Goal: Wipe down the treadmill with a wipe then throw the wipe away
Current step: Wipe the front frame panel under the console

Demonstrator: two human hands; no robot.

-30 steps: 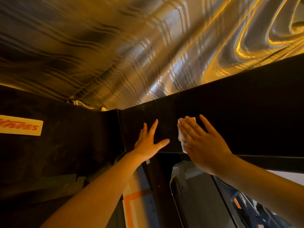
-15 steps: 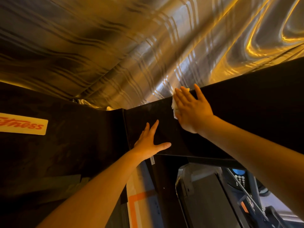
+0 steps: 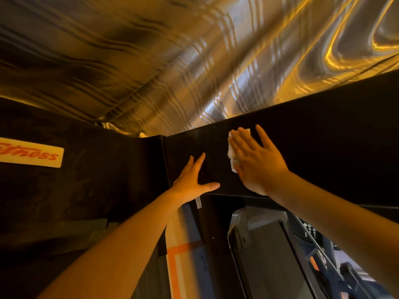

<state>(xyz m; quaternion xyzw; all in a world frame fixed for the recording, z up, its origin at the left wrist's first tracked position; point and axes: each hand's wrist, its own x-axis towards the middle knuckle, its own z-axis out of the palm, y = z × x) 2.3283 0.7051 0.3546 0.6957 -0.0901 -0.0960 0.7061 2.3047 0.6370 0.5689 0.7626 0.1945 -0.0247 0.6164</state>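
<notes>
I had my right hand (image 3: 257, 160) flat, fingers straight, pressing the white wipe (image 3: 232, 156) against the treadmill's dark panel (image 3: 323, 147) at centre frame, its long axis running rightward unwiped, while my left hand (image 3: 192, 180) rested open just left.

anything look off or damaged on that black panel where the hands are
Nothing stands out. The right hand presses a white wipe flat on the black panel; the left hand rests open beside it. No spill, crack or skew shows, though the dim light hides fine marks.
</notes>
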